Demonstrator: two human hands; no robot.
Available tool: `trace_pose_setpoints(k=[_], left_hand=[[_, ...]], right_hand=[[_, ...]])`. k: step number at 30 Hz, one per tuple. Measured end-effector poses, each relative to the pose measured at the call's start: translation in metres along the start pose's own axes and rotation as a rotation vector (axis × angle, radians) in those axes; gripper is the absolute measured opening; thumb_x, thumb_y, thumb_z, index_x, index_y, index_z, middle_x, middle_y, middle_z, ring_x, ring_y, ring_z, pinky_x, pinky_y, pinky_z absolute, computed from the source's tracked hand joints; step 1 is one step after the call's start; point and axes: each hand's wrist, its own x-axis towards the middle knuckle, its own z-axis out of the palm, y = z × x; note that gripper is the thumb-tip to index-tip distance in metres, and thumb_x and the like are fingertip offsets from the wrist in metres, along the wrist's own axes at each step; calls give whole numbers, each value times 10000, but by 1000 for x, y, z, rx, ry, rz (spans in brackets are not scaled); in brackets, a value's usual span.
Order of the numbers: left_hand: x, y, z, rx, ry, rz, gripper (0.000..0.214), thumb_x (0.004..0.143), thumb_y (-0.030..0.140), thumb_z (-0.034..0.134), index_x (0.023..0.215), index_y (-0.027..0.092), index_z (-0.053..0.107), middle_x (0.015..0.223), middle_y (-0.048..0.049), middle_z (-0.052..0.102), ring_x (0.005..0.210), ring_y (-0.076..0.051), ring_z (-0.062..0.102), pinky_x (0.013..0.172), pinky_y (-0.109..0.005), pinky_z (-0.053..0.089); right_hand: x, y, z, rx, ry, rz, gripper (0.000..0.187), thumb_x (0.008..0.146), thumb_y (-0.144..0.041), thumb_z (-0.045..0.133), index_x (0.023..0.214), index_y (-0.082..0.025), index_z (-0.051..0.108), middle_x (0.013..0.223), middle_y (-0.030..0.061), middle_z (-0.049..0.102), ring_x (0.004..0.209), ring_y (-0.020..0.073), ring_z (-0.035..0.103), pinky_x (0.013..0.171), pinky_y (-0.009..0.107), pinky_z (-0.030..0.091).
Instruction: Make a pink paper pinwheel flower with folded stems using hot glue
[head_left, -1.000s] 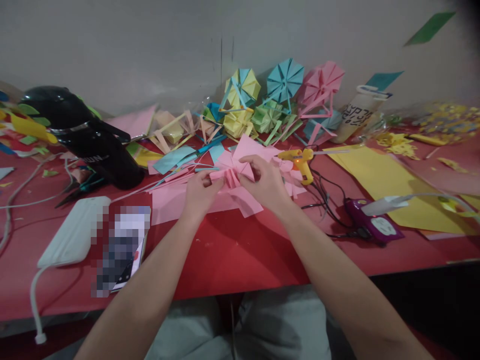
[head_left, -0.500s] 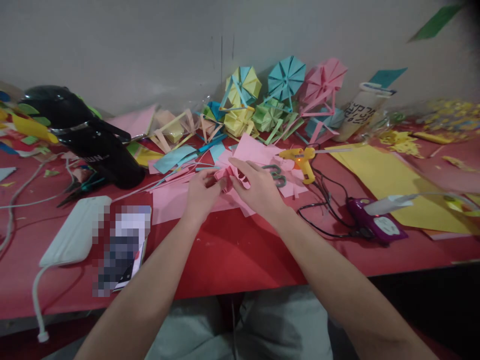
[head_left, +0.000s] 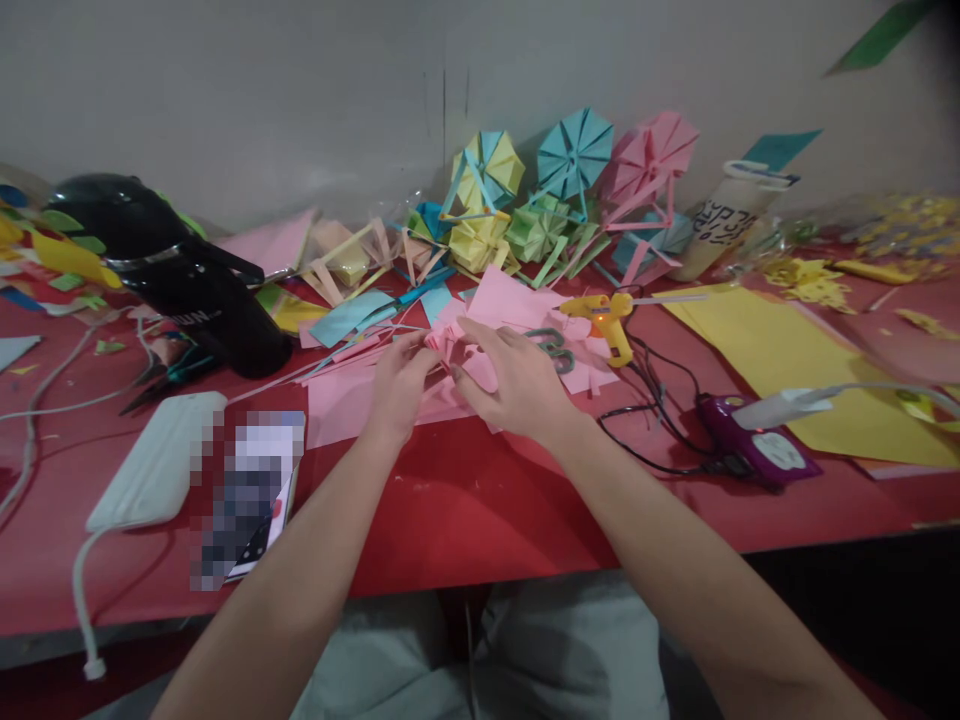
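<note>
Above flat pink paper sheets (head_left: 341, 412) on a red-covered table (head_left: 472, 510), the left hand (head_left: 401, 385) with curled fingers pinches a small pleated pink paper piece (head_left: 445, 342); at its other side the right hand (head_left: 517, 382) curves loosely, its grip unclear, near a yellow glue gun (head_left: 613, 328).

folded paper (head_left: 448, 341): matt | glue gun (head_left: 610, 318): smooth (plastic-looking) | bottle (head_left: 180, 285): glossy

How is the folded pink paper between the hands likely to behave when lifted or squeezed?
The folded pink paper looks like thin sheet, so it is probably very light. Its narrow folds may stiffen it somewhat, but could crush under a hard pinch. The fingers hide part of it.
</note>
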Motion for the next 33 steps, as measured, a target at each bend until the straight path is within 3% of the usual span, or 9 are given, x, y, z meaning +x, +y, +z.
trace_pose_setpoints(k=[6, 12, 16, 20, 27, 33], left_hand=[[3, -5, -4, 168, 10, 68, 350, 693, 276, 744, 1017, 163, 677, 966, -76, 717, 895, -195, 690, 815, -326, 567], [7, -10, -9, 220, -15, 121, 350, 670, 176, 664, 1018, 160, 693, 904, -53, 725, 831, -183, 684, 814, -329, 551], [5, -6, -7, 220, -51, 167, 343, 650, 143, 665, 992, 176, 676, 972, -52, 735, 882, -187, 693, 839, -322, 546], [4, -6, -5, 187, -120, 165, 327, 669, 141, 651, 992, 189, 647, 995, -49, 731, 919, -199, 692, 865, -353, 549], [7, -13, -2, 99, -81, 93, 382, 666, 105, 595, 1037, 196, 585, 885, -19, 658, 851, -164, 642, 884, -342, 521], [8, -15, -1, 77, -26, 47, 362, 695, 106, 570, 1046, 192, 589, 993, -47, 671, 923, -173, 649, 901, -335, 520]], right_hand=[[1, -1, 1, 73, 5, -2, 404, 920, -336, 527, 1284, -180, 606, 1017, 114, 758, 968, 294, 669, 879, 446, 496], [6, 15, 3, 291, 176, 46, 335, 894, -343, 589, 1191, -193, 630, 1115, 118, 727, 974, 235, 659, 835, 396, 521], [7, 24, -1, 400, 105, 142, 428, 780, -449, 748, 1124, -209, 663, 1165, 115, 712, 984, 236, 655, 798, 383, 530], [8, 23, -3, 500, -6, 177, 287, 796, -400, 751, 990, -195, 703, 1015, 76, 753, 900, 202, 667, 797, 353, 525], [9, 12, 3, 501, 27, 151, 125, 828, -306, 684, 833, -182, 673, 825, 51, 710, 756, 171, 634, 725, 313, 506], [8, 7, 11, 444, 15, 180, 152, 840, -283, 635, 715, -201, 607, 776, 35, 683, 720, 163, 592, 692, 300, 478]])
